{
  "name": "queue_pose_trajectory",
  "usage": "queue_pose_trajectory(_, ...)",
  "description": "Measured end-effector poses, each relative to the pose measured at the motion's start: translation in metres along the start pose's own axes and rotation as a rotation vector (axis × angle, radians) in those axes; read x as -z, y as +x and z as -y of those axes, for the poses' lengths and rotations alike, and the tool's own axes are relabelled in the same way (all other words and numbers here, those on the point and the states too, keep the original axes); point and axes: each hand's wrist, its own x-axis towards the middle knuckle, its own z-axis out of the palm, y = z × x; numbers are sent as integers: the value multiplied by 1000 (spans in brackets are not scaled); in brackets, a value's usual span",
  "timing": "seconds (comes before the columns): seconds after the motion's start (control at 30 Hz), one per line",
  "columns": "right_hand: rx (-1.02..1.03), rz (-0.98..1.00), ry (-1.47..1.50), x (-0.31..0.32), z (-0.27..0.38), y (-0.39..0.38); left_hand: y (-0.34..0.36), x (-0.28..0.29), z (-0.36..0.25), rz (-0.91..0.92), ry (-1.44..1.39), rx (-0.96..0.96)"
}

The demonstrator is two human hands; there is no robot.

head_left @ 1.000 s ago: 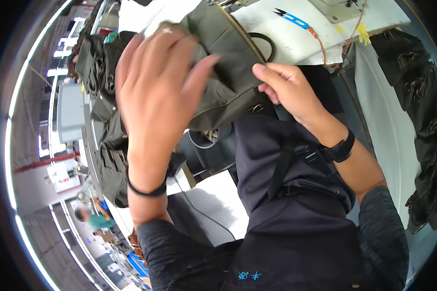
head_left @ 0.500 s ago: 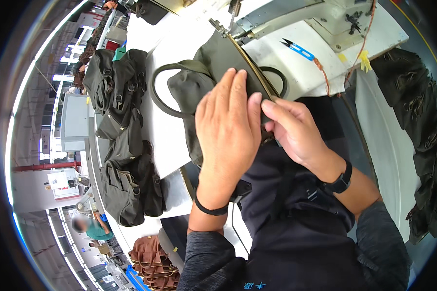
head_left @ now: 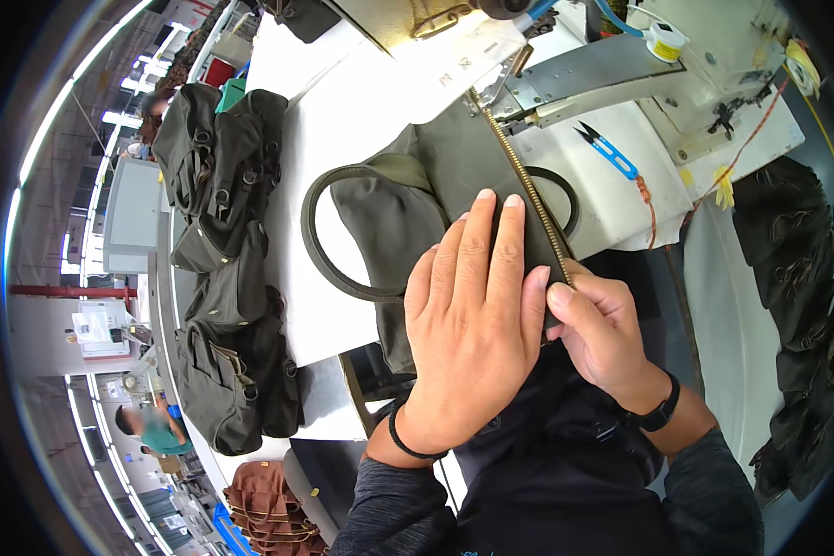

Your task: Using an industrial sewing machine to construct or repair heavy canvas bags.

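Note:
A dark olive fabric bag (head_left: 468, 153) lies on the white work table, its brass-toothed zipper (head_left: 524, 171) running from the sewing machine's presser foot area (head_left: 496, 111) down toward me. A looped handle (head_left: 310, 227) of the bag sticks out on the left; part of another loop (head_left: 573, 199) shows right of the zipper. My left hand (head_left: 477, 310) rests flat on the fabric just left of the zipper, fingers stretched out. At the zipper's near end my right hand (head_left: 598, 324) pinches the bag's edge between thumb and fingers. Fabric under both hands is hidden.
Blue-handled thread snips (head_left: 609, 151) lie right of the zipper, tied to an orange cord. Stacked olive bags (head_left: 222, 250) line the left side, with brown bags (head_left: 273, 505) below. More dark pieces (head_left: 797, 306) hang at right. A person in green (head_left: 157, 431) is far left.
The view has shifted, bringing more of the sewing machine into sight. Both hands are a little nearer to me along the bag, and the zipper's teeth show more plainly.

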Motion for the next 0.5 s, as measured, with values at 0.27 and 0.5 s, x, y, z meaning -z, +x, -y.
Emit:
queue_pose_trajectory(0.27, 30, 3, -49, 4, -6, 26, 18, -13, 17, -20, 34, -13)
queue_pose_trajectory(0.5, 15, -27, 6, 6, -10, 47, 34, -23, 30, -50, 42, -17)
